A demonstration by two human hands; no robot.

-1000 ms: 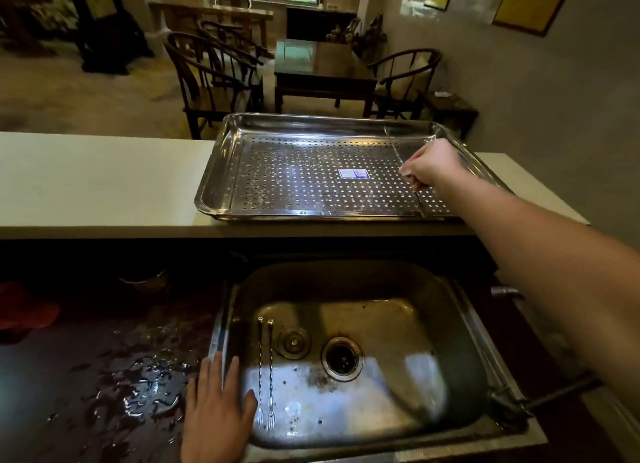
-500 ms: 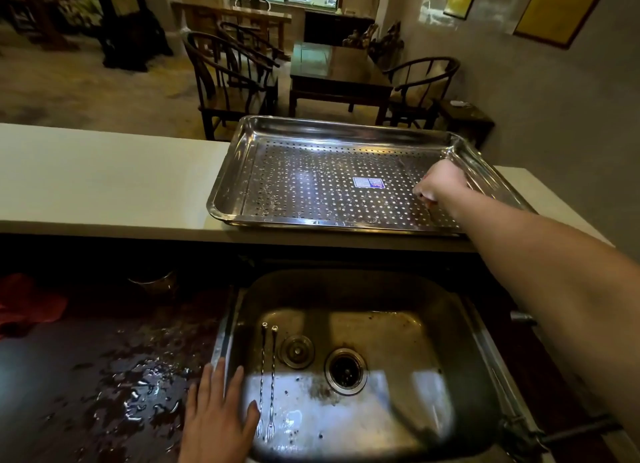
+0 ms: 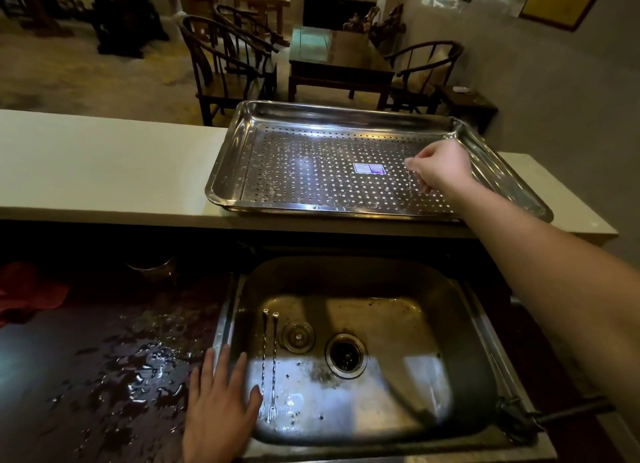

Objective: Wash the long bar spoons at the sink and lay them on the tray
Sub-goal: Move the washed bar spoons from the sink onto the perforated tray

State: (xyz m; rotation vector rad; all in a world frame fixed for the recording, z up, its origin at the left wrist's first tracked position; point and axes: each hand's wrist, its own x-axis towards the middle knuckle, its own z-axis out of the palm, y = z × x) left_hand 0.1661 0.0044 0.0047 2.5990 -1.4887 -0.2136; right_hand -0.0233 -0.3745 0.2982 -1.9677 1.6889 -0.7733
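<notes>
By my reckoning the job was about a third done; two spoons [image 3: 268, 358] lay side by side on the sink [image 3: 346, 275] floor, left of the drain, not yet on the tray [image 3: 221, 185] on the desk [image 3: 104, 168]. The right hand [image 3: 440, 168] reached low over the tray's right part, fingers curled, seemingly pinching a faint thin spoon [image 3: 405, 151]; the left hand [image 3: 218, 410] lay flat on the sink's near-left rim, fingers straight, holding nothing.

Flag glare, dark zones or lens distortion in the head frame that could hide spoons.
Head view: glare whitens the sink floor beside the two bar spoons, which are readable; tray reflections nearly swallow the thin spoon the right hand pinches; the band under the counter is near black; the wide angle bows the tray and counter edges.
</notes>
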